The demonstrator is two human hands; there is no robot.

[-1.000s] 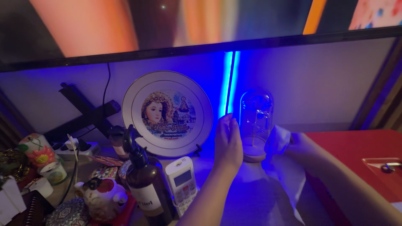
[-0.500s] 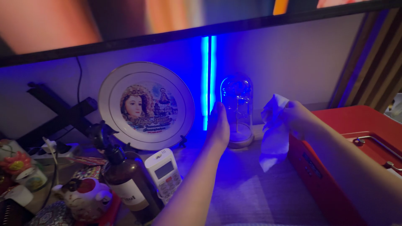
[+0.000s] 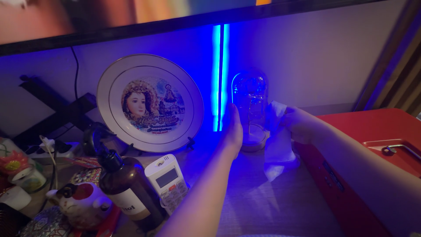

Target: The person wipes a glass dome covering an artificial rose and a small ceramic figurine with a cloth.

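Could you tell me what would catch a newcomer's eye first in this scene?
Probably the vivid blue light strip running down the wall at centre, under the dark screen edge. Right beside it stands a clear glass dome, with the left hand against its left side and the right hand pressing a white cloth to its right. Left of them, a decorative plate stands upright.

From my remote seat: the dome stands on the table against the wall, between my left hand and my right hand, which presses a cloth to its right side. The plate leans left of the dome, the remote and bottle before it. The box sits right, under my right arm.
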